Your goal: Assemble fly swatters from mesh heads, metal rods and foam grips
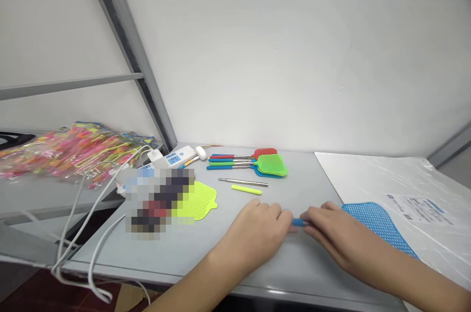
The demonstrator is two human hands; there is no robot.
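Note:
My left hand (259, 228) is closed around the blue handle (299, 222) of a fly swatter. My right hand (340, 233) pinches the same swatter where handle and rod meet; the rod is mostly hidden by my fingers. To the right, a blue perforated swatter head (379, 223) shows from behind my right forearm, over a white packaged sheet. Beyond my left hand lie a loose yellow-green handle (246, 190) and a silver metal rod (243, 182). Left of them is a loose yellow-green swatter head (204, 201), partly covered by a blurred patch.
Several swatters in red, green and blue (272, 165) lie stacked near the wall. A white power strip (180, 156) with cables stands at the back left. Bagged colourful items (81, 150) fill the left shelf. The white sheet (405, 179) covers the table's right side.

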